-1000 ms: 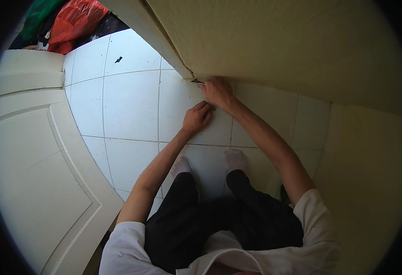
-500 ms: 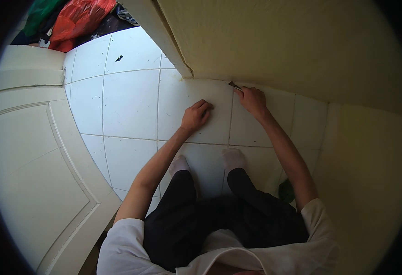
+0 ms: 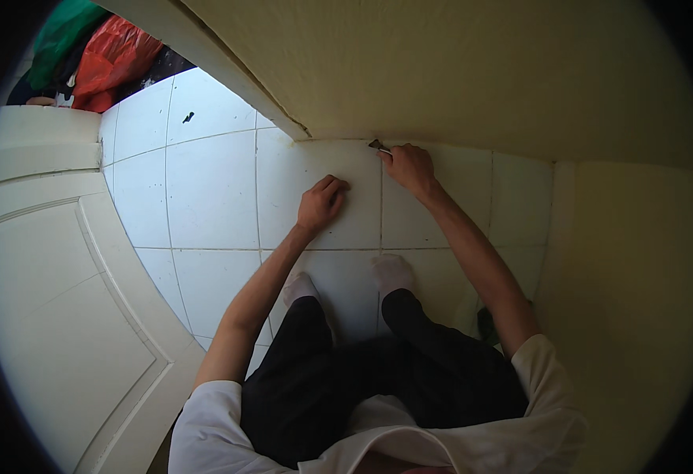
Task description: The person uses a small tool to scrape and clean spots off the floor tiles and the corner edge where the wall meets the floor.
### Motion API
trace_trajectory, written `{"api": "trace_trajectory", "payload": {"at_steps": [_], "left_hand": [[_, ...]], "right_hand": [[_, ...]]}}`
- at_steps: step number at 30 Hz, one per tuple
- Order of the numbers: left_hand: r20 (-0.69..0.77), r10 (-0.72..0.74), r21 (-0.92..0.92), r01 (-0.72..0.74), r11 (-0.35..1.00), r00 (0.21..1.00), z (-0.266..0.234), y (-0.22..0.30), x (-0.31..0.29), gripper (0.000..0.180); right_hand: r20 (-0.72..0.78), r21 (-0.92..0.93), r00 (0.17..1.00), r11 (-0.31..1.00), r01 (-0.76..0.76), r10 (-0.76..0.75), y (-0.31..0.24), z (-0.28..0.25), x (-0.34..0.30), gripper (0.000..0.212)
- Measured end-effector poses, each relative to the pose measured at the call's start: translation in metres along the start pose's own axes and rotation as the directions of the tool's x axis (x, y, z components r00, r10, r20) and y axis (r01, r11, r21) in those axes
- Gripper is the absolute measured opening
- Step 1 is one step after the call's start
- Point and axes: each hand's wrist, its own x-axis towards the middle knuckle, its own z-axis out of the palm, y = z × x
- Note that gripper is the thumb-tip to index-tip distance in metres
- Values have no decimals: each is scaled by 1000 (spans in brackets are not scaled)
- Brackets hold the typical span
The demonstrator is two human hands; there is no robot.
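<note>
My right hand (image 3: 411, 167) is closed around a small hand tool (image 3: 380, 147) with a dark flat tip and a lighter shaft. Whether it is a scraper or a brush I cannot make out. The tip lies at the seam where the white tile floor (image 3: 315, 162) meets the yellowish wall (image 3: 457, 79), close to a grout line. Nearer to me and to the left, my left hand (image 3: 323, 202) is low over the tiles or resting on them. Its fingers are curled in, and no object shows in them.
A cream panelled door (image 3: 62, 292) stands on the left. At the far left, beyond the wall's corner edge (image 3: 303, 130), lie a red plastic bag (image 3: 113, 59) and green material (image 3: 62, 35). A small dark scrap (image 3: 188, 118) is on the tiles. My socked feet (image 3: 394, 272) are behind my hands.
The whole view has shifted, so the floor and wall sit further left. Against the grout line, my right hand and the tool have slid slightly left along the seam. My left hand stays curled.
</note>
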Motion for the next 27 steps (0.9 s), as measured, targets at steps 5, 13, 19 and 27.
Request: {"api": "trace_trajectory", "payload": {"at_steps": [5,13,19,27], "left_hand": [[-1,-29,5,29,1000,1000,-4,-2,-4,12],[3,-2,-6,2,1000,1000,4,4,5,12],[-3,-25,-8,25,1000,1000,-2,-1,0,11],[-8,4,-11,-4,1000,1000,2,2,4,12]], "right_hand": [[128,-60,988,995,-76,83,-20,-42,-12,46],[-54,-15,998,999,-40,39,-4,-4,10,51],[199,-57,977,997,-59,69,-3,-31,-4,49],[-9,3,996,996,-88,88,-10,-18,2,47]]}}
